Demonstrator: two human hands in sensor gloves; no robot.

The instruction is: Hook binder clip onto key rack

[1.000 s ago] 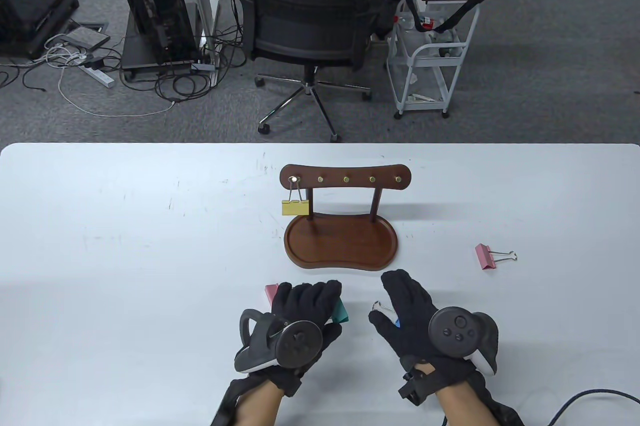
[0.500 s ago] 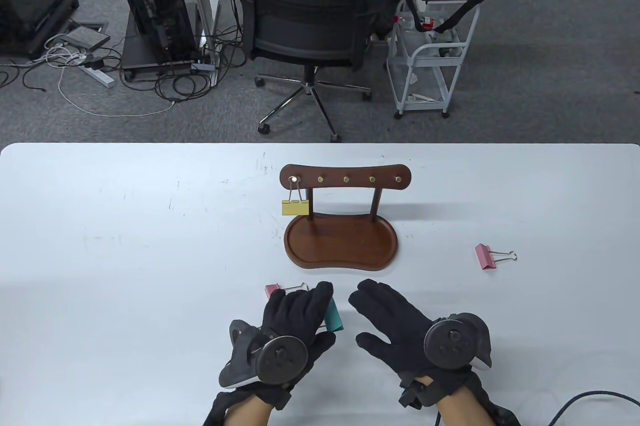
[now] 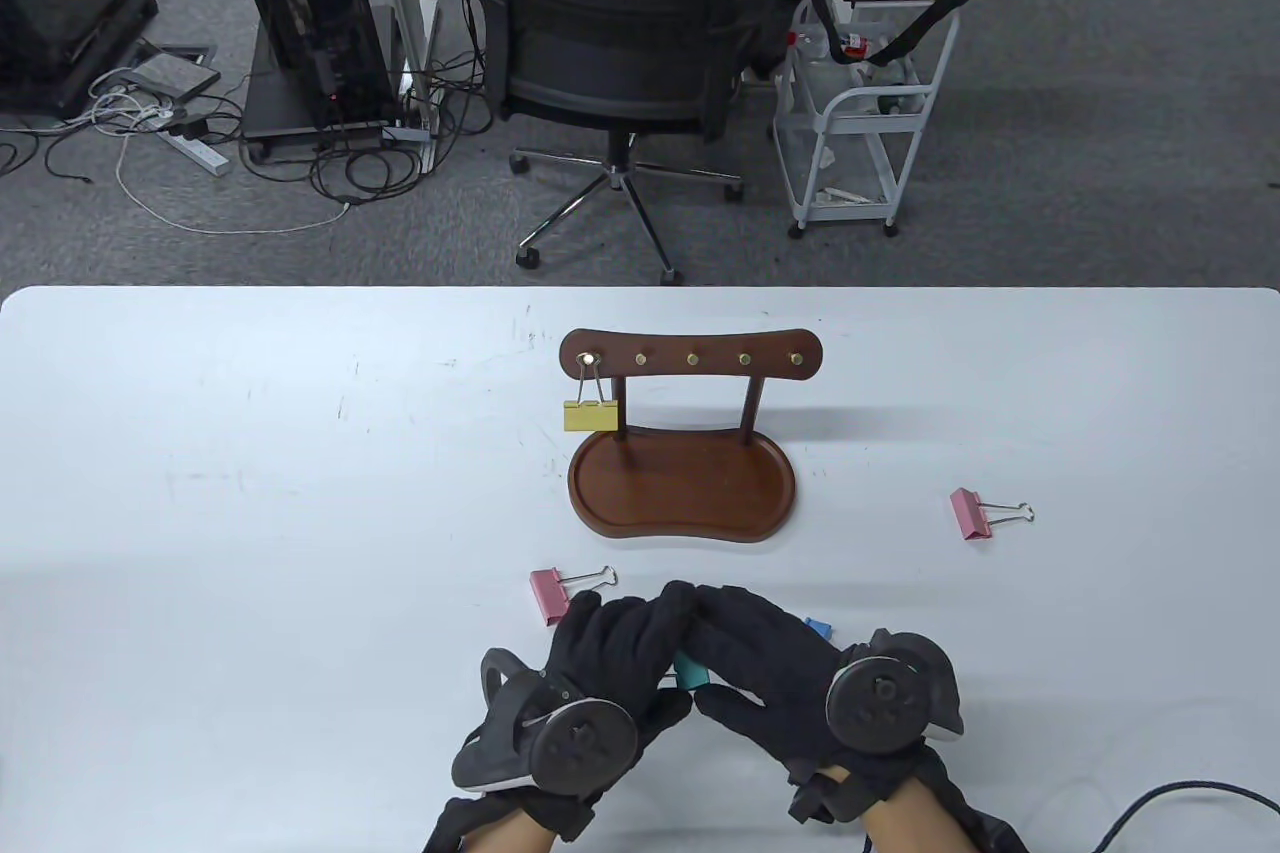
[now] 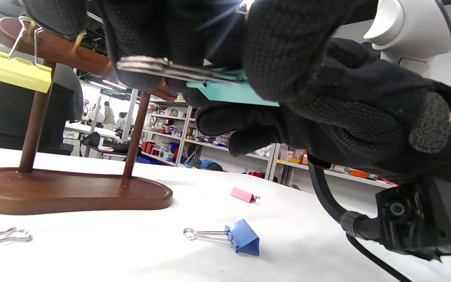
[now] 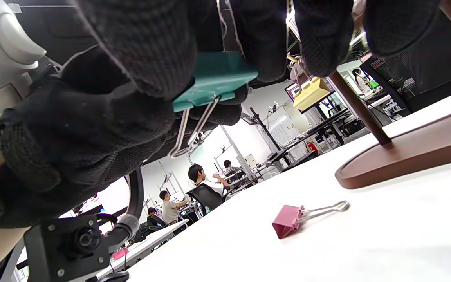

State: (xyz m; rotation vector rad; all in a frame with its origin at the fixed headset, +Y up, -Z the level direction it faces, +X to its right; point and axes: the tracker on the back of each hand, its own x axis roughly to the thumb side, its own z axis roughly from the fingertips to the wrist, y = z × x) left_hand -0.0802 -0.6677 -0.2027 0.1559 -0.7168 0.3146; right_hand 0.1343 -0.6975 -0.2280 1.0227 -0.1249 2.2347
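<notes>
The wooden key rack (image 3: 690,358) stands mid-table with a yellow binder clip (image 3: 590,416) hanging on its leftmost hook. In front of it my two hands meet over a teal binder clip (image 3: 688,671). My left hand (image 3: 640,628) holds it, with the teal body (image 4: 229,92) and its wire handles under the fingers. My right hand (image 3: 735,628) pinches the teal body (image 5: 213,78) from the other side, and one wire handle hangs below. The clip is lifted off the table.
A pink clip (image 3: 552,593) lies just left of my hands and a blue clip (image 3: 818,628) just right of them, also seen as the blue clip (image 4: 243,237) on the table. Another pink clip (image 3: 975,513) lies far right. A cable (image 3: 1180,793) trails at bottom right.
My right hand let go of the blue clip and moved left to meet my left hand. Both hands now close on the teal clip, which has shifted toward me.
</notes>
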